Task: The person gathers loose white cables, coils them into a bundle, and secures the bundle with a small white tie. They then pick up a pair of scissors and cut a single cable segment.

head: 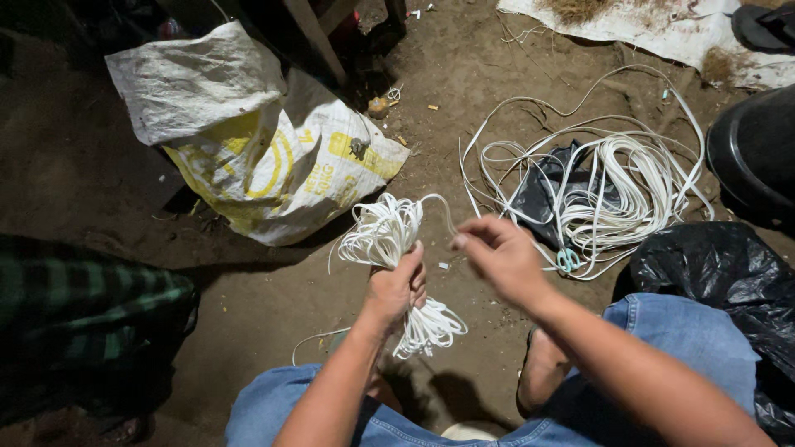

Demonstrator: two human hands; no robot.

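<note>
Left hand [396, 290] has its grip pressed tight around the waist of a bundle of white cord [383, 236], loops fanning above and below the fist; right hand [503, 258] pinches the free strand [443, 207] running off it. I judge the strand could snag or knot, since it trails toward the loose tangle of cord [617, 190] on the dirt floor [273, 306]. White sack [248, 141] lies slumped, contents not visible; the black bag [720, 273] likewise hides whatever it holds.
</note>
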